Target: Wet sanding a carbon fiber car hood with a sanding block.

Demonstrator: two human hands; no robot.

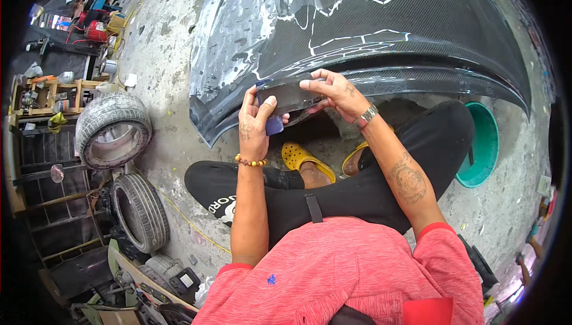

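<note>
Heathered red shirt (322,253) lies behind half-curled left hand (255,125) and right hand (341,94), which grip a dark rectangular piece (289,96) at either end, seemingly for steadiness.

This is a car workshop, shown by the car hood (447,33), worn tyres (113,106) and stained concrete floor (170,6).

Dark sheet (287,96): smooth, faint sheen. Curved panel (441,27): woven, carbon-fibre look, glossy, streaked toward its left edge. Floor (164,45): rough, stained concrete. Green tub (490,146): smooth plastic. Clogs (295,155): perforated, plastic-looking. Tyres (113,105): worn, matt rubber. Shirt (333,256): heathered cloth. Trousers (441,131): matt cloth. Watch strap (369,113): shiny metal links.
</note>
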